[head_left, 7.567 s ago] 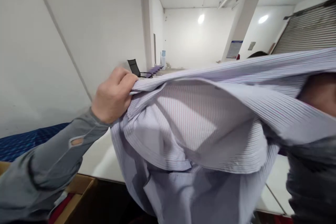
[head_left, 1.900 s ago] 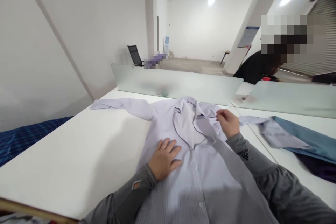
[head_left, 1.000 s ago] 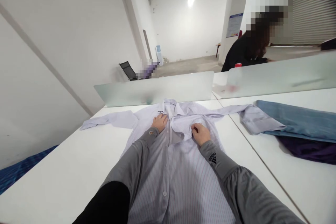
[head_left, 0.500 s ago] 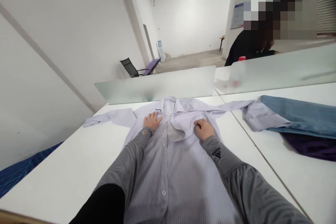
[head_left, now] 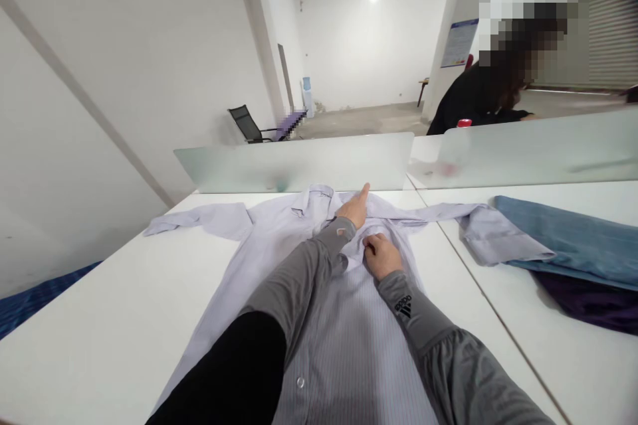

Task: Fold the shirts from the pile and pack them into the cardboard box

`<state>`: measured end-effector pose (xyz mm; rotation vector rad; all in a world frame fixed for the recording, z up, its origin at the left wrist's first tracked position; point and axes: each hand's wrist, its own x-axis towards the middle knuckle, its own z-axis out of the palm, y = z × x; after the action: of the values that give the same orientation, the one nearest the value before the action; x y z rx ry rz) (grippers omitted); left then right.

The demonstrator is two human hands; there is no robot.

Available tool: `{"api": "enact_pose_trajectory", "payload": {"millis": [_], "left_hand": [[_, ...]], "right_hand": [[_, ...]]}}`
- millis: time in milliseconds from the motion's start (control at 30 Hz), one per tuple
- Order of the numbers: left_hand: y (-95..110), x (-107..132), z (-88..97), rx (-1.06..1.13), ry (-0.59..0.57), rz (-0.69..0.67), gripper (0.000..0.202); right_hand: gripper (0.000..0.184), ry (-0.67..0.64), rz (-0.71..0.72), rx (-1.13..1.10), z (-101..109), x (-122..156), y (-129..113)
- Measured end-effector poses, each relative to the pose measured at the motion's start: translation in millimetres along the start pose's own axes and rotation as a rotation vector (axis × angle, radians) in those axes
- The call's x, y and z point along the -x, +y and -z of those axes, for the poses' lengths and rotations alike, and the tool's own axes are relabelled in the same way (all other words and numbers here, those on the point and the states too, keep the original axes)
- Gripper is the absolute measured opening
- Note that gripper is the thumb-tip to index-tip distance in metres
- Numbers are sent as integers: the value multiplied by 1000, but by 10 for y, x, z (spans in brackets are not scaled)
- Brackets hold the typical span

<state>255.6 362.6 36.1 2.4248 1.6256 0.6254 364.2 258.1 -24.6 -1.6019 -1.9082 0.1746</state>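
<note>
Both hands (head_left: pixel 369 232) on spread shirt (head_left: pixel 279 239)

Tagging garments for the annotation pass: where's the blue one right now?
Head view, far right: the blue garment lies on the white table, atop a dark purple cloth, beside the striped shirt's sleeve.

Items on my feed:
- white table (head_left: pixel 100 319)
- frosted divider (head_left: pixel 299 163) along its far edge, with a second panel (head_left: pixel 538 149) to the right
- blue garment (head_left: pixel 573 239) lying over dark purple cloth (head_left: pixel 593 299), at right
- black chair (head_left: pixel 244 125) beyond the divider
- person in black (head_left: pixel 468 96) behind the second panel, red cap (head_left: pixel 464 123) just beside
</note>
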Motion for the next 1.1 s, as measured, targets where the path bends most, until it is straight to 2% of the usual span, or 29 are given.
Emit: {"api": "enact_pose_trajectory", "payload": {"millis": [67,133,200,267,333,467,567,667,733,800,867,933,1033,1100], "left_hand": [[31,-181,-75,44,-66,77,69],[-3,-322,-130,64,-82,92,58],[-44,-415,-181,86,-58,108,42],[-51,-466,-241,110,1,120,35],[-19,-492,-314,134,49,100,39],[38,-491,-419,157,62,30,55],[-80,-418,-326,144,110,63,44],[-381,-279,-70,94,175,160,31],[-612,-167,101,53,165,219,26],[-788,-61,189,22,108,248,29],[-871,14,171,-2,43,256,36],[-874,36,85,-23,5,263,30],[-847,-26,-7,-51,24,279,7],[-885,-93,19,-69,73,293,15]], "right_hand": [[22,4,16,1,-2,8,2],[22,13,34,1,-7,14,0],[22,18,42,4,-11,18,-8],[22,11,34,8,-11,23,-22],[23,-2,34,8,-9,26,-33],[23,-27,47,-29,-10,20,-25],[23,20,32,-107,-16,6,1],[25,163,7,-175,-19,-6,13],[25,226,3,-192,-23,-10,7],[25,228,15,-202,-30,-12,-4],[25,208,27,-207,-34,-12,-9],[25,191,31,-202,-31,-11,-6],[24,183,16,-190,-12,-7,0],[25,175,14,-191,1,-1,-14]]}}
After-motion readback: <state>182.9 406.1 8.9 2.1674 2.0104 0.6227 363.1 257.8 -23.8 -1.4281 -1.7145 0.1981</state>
